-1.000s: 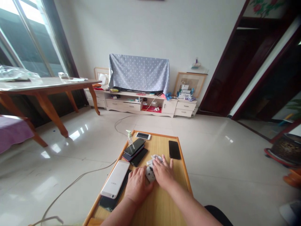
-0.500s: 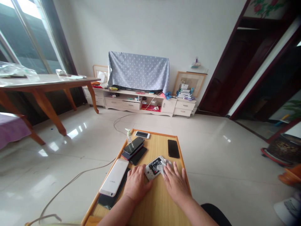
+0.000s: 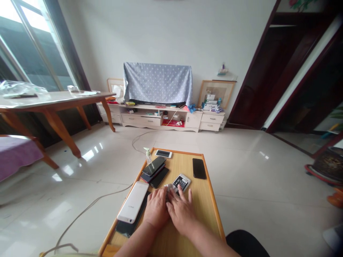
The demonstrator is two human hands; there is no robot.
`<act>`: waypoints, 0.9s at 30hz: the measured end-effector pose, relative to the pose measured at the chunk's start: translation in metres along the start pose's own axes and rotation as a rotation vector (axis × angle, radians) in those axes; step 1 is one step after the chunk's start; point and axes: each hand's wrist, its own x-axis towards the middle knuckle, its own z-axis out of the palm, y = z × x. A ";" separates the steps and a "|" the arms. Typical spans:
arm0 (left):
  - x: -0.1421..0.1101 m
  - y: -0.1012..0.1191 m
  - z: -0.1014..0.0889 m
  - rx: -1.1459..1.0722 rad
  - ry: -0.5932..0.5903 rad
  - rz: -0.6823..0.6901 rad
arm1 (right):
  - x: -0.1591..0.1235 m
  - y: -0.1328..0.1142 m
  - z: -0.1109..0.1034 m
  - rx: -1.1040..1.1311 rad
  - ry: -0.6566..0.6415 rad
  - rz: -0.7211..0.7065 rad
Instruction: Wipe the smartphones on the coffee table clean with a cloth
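Observation:
Both of my hands lie side by side on a low wooden table (image 3: 206,210). My left hand (image 3: 157,208) rests flat with its fingers together, its fingertips at a crumpled white wipe (image 3: 169,187). My right hand (image 3: 180,211) lies flat with fingers spread, its fingertips touching the near end of a white phone (image 3: 182,181) whose back is off, showing the battery. The wipe sits between both sets of fingertips, against the phone's near corner.
A large white phone (image 3: 133,202) lies on a dark one at the table's left edge. Stacked dark phones (image 3: 154,169), a small spray bottle (image 3: 148,156), a white phone (image 3: 163,154) and a black phone (image 3: 199,168) lie farther back. A cable (image 3: 88,207) crosses the tiled floor.
My right hand slid left from the table's right side to beside my left hand, carrying the wipe to the phone's near corner. The open-backed phone shifted slightly farther away. The camera tilted a little.

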 end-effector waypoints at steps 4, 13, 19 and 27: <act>0.001 0.003 -0.002 0.002 -0.008 -0.007 | -0.022 0.011 -0.003 0.002 0.005 0.038; 0.000 0.013 -0.009 0.001 0.032 0.046 | -0.025 0.024 -0.016 -0.060 0.007 0.126; 0.002 0.008 -0.004 0.011 0.025 0.104 | -0.027 0.028 -0.012 -0.042 0.092 0.071; 0.001 0.017 -0.012 0.009 0.014 0.171 | -0.019 0.051 -0.006 0.003 0.310 0.136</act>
